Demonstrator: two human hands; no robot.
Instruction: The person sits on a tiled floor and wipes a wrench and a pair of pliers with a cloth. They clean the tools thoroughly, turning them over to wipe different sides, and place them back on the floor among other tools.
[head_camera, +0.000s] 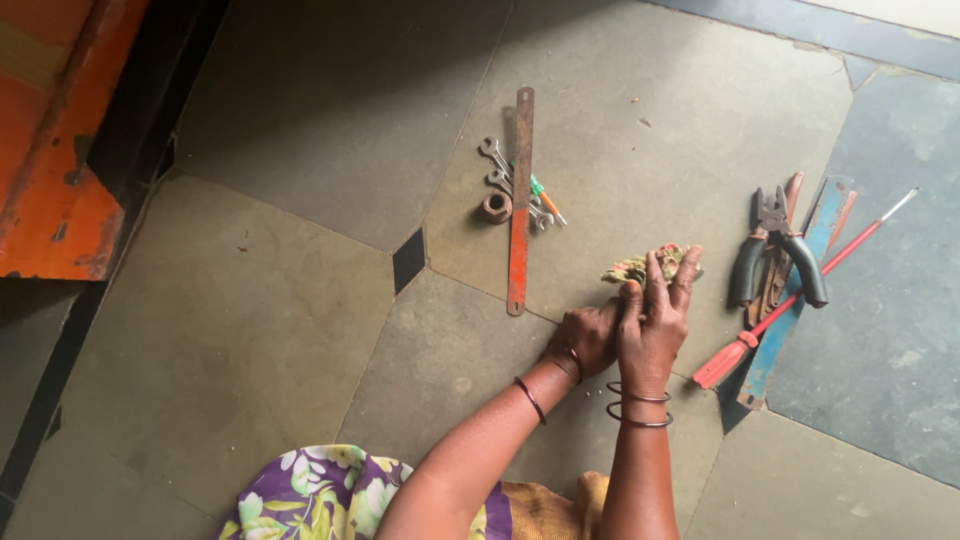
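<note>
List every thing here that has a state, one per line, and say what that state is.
Left hand: closed on the cloth.
Right hand: fingers out, pressed on the cloth.
Cloth: crumpled, held between both hands.
Pliers: jaws shut, handles spread, lying on the floor.
Screwdriver: lying flat, untouched.
Metal strip: flat, partly rusty.
Spanners: lying flat beside the strip.
Nut: loose on the floor.

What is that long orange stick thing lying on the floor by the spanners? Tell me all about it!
The long flat metal strip lies flat on the stone floor, running nearly straight up and down the picture. Its upper half looks dark and rusty, its lower half orange-red. Small holes show near both ends. Spanners and a rusty nut lie against it; neither hand touches it.
</note>
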